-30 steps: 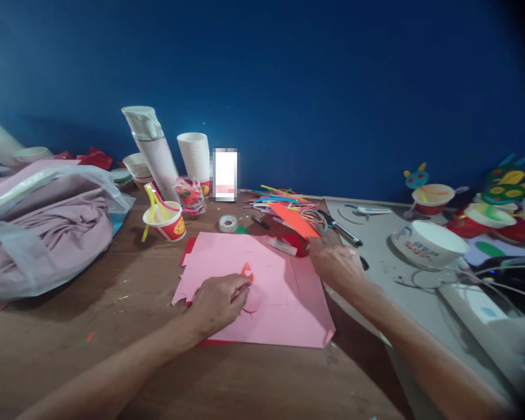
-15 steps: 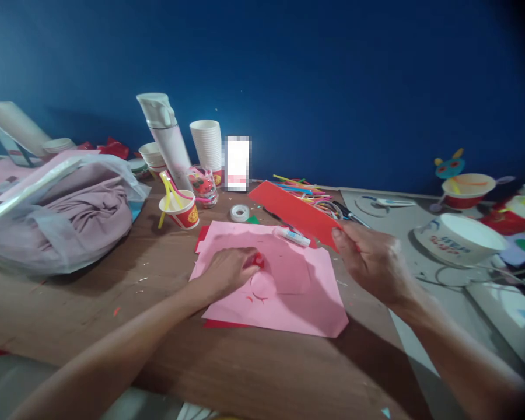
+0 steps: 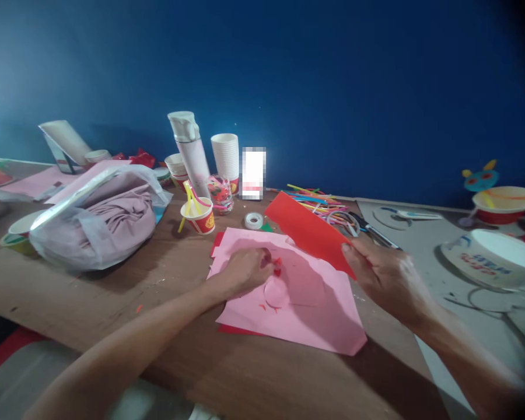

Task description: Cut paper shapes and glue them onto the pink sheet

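Observation:
My right hand is closed on one end of a red sheet of paper, which it holds tilted above the table. My left hand is closed over the pink paper, fingers pinched at a small red paper piece. Just below those fingertips lies a pink paper circle, with small orange-red scraps near it. Red paper peeks out from under the pink sheet. The red sheet hides part of the pink paper's far edge.
Behind the paper are a tape roll, a cup with straws, a flask, stacked cups and many coloured straws. A cloth-filled plastic bag sits left. Right stand a white bowl and scissors.
The view has swung left, so everything sits further right. The red sheet has come a little lower and covers the glue stick that showed before. Both hands keep their holds.

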Available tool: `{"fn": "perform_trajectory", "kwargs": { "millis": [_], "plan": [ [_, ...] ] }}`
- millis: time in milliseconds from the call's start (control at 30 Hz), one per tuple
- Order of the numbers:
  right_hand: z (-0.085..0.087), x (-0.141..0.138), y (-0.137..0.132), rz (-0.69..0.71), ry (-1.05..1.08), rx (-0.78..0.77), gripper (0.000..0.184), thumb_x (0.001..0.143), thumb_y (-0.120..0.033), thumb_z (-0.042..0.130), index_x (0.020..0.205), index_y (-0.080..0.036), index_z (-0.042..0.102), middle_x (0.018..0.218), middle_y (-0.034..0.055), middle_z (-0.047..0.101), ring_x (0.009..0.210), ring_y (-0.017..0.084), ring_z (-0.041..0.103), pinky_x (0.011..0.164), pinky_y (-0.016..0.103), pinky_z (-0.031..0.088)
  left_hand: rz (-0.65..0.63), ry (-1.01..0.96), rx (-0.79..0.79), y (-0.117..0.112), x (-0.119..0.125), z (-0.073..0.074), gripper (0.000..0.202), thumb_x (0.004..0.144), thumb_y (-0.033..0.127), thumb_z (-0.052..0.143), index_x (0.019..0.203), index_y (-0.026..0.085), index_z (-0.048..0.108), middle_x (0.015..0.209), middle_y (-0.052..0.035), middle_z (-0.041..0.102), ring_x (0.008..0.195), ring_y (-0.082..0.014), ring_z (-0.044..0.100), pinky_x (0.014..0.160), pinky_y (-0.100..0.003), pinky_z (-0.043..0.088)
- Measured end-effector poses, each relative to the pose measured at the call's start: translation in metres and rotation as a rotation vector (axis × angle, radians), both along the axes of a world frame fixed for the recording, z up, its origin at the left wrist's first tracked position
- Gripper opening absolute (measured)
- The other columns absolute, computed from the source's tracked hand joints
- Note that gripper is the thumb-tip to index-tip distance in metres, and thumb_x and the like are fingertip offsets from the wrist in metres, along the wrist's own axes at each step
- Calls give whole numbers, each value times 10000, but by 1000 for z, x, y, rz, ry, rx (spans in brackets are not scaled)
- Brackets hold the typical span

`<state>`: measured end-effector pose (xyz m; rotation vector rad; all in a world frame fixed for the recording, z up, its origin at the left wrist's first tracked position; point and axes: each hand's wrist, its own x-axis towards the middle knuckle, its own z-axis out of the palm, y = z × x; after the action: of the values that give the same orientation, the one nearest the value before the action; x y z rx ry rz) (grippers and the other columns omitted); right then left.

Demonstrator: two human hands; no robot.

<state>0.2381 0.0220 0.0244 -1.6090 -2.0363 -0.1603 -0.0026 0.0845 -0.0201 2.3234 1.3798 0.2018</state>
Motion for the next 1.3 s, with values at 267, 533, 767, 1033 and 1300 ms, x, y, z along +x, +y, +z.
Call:
{"fn": "perform_trajectory", "kwargs": {
  "millis": [267,533,767,1033,1300],
  "plan": [
    [1,1,2,-24,-41,1,290,862,-326,374,643,-194,510,492,-19,491,417,113,439,460,231,260,-55,-17,-73,20,8,0,217,729,340,530,794,181,662,819,-55,677,747,-193,605,660,-274,428],
    [4,1,-1,-45,-69,27,307,859,-328,377,601,-193,475,479,-22,468,419,107,422,454,226,249,1,6,-104,23,5,4,263,682,372,567,862,198,649,802,-33,664,697,-176,600,570,-239,414],
    [6,-3,-2,-18,-85,-3,305,862,-310,376,649,-188,557,481,-16,509,406,106,445,442,222,248,-4,-21,-133,20,8,6,260,684,376,561,845,190,645,833,-46,668,735,-182,603,636,-255,433],
    [8,0,-3,-31,-58,3,306,865,-325,382,619,-194,510,502,-21,516,427,106,448,451,226,250,-16,-93,-155,23,5,13,177,669,224,537,772,178,673,711,-18,675,608,-140,597,534,-215,430],
    [10,1,-4,0,24,-43,267,870,-328,387,827,-198,616,546,-20,563,464,120,492,466,227,285,470,-121,386,92,-53,103,251,767,283,465,887,128,622,775,-39,624,700,-152,586,626,-261,444]
  ]
}}
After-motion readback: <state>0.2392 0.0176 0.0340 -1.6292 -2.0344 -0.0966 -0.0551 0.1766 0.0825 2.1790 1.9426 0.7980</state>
